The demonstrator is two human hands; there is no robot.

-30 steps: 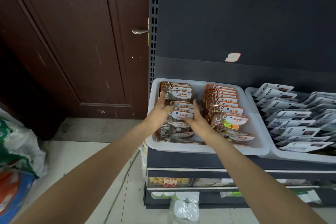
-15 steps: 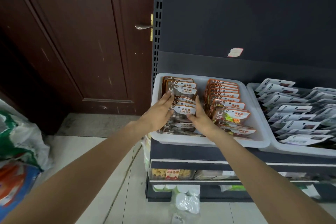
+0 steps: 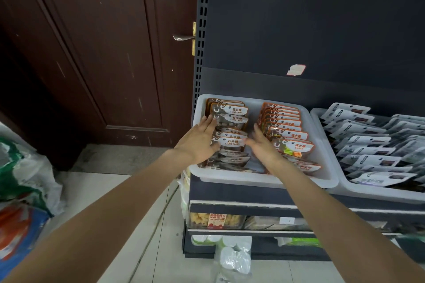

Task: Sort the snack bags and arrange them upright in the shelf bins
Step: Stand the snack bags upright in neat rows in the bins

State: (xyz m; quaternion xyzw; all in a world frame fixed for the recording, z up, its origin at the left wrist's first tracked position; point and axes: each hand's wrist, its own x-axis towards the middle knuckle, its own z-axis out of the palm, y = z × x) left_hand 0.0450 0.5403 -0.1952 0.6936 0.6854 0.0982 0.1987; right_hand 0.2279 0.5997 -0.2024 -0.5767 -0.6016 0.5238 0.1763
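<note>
A white bin (image 3: 253, 180) on the shelf holds two rows of orange snack bags. The left row of stone candy bags (image 3: 232, 130) leans back, partly upright. The right row of sugar bags (image 3: 287, 130) leans the same way. My left hand (image 3: 200, 141) lies flat against the left side of the stone candy row, fingers spread. My right hand (image 3: 262, 147) presses flat on that row's right side, between the two rows. Neither hand grips a bag.
A second white bin (image 3: 358, 192) of white and black bags stands to the right. A brown door (image 3: 103, 53) with a handle is at the left. Sacks (image 3: 20, 181) lie on the floor at left; lower shelves hold other goods.
Both hands slid a little farther back along the sides of the stone candy row, and the fingers have flattened out. The view has shifted slightly.
</note>
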